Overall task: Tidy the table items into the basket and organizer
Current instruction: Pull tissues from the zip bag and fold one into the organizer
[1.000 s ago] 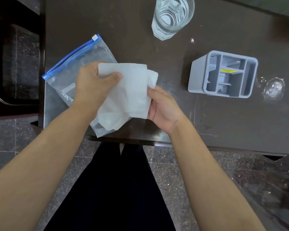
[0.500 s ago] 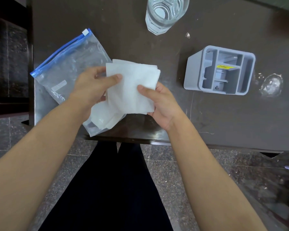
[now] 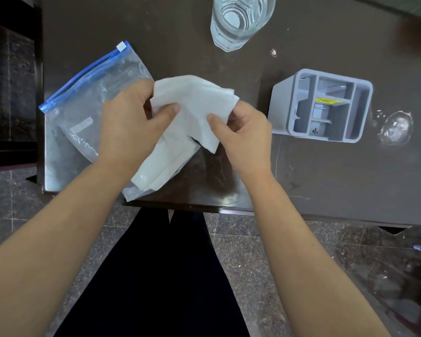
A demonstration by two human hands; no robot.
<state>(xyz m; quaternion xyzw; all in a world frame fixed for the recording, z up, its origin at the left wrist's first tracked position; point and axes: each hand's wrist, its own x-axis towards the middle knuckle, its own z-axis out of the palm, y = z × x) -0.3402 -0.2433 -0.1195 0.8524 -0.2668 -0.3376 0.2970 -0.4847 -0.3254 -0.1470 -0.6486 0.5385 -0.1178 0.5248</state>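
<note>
A white paper napkin is held folded above the dark table, near its front edge. My left hand pinches its left side between thumb and fingers. My right hand pinches its right corner. More white tissue hangs or lies below the fold, over the corner of a clear zip bag with a blue seal that lies flat at the left. A grey plastic organizer with several compartments stands to the right of my hands. No basket is in view.
A clear drinking glass stands at the far middle of the table. A wet smear marks the table right of the organizer. The table's front edge runs just below my wrists, with dark stone floor beneath.
The napkin has been folded smaller and more bunched between both hands. My right thumb has moved onto its front corner. The view has shifted slightly.
</note>
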